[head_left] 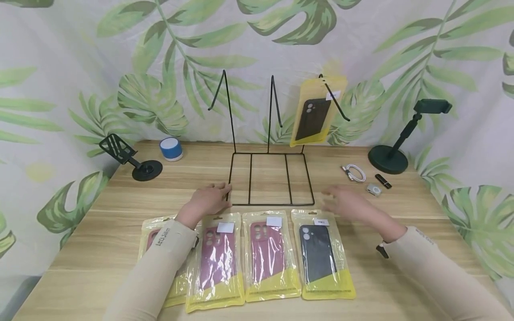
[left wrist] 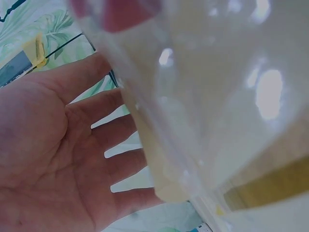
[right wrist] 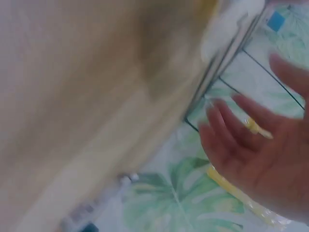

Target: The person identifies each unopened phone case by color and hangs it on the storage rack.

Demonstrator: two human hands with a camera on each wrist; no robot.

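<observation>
A black wire display rack (head_left: 270,178) stands mid-table, with one yellow-backed bag holding a dark phone case (head_left: 315,113) hung on its right hook. In front lie several bagged phone cases: three maroon ones (head_left: 263,254) and a dark one (head_left: 321,254). My left hand (head_left: 210,199) rests flat on the table by the rack's front left corner, fingers straight, holding nothing; its open palm (left wrist: 53,154) fills the left wrist view beside a plastic bag (left wrist: 203,96). My right hand (head_left: 347,203) hovers open and blurred just right of the rack's base, its spread fingers (right wrist: 241,125) empty.
A black phone stand (head_left: 128,156) and a blue-and-white speaker (head_left: 171,149) sit at the back left. At the right are a coiled white cable (head_left: 354,173), a small silver device (head_left: 374,190), a black stick (head_left: 383,180) and a tall phone holder (head_left: 401,142). A leaf-print cloth hangs behind.
</observation>
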